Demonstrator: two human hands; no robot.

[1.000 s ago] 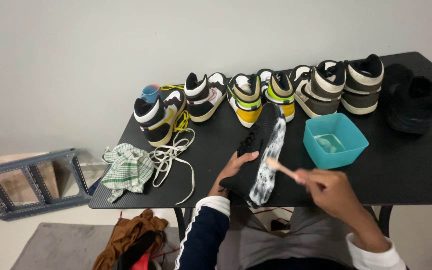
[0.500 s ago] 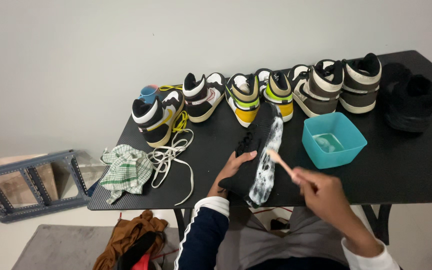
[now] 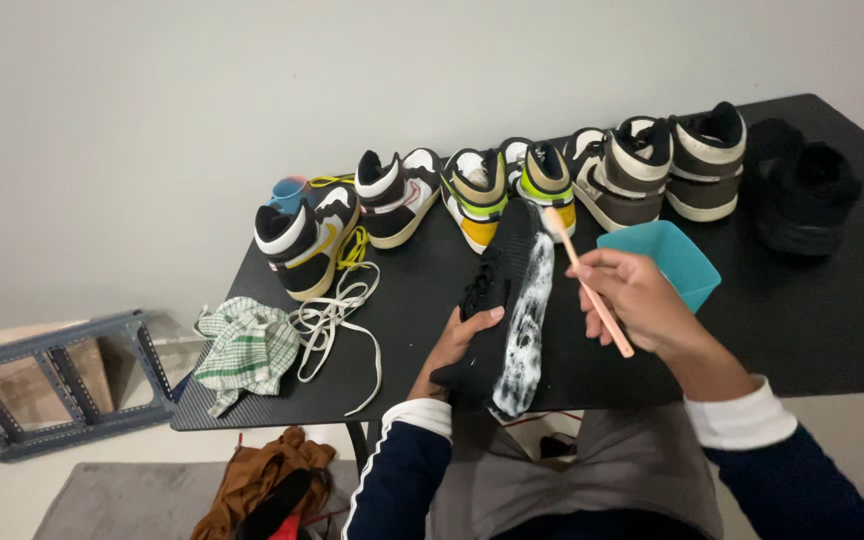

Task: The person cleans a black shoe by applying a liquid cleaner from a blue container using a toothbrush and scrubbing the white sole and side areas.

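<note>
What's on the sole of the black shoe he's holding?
White soapy foam streaks run along the sole of the black shoe, and the brush in the right hand touches near its far end. The left hand covers part of the shoe's side; its upper faces away.

No packages, labels, signs, or screens in view

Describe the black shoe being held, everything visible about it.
The black shoe lies tipped on its side at the near edge of the black table, sole turned up and to the right, toe pointing toward the row of sneakers. White foam streaks run along the sole. The upper looks dark and matte; laces show on its left. The left hand steadies its upper, while the right hand holds a brush with its head at the toe.
</note>
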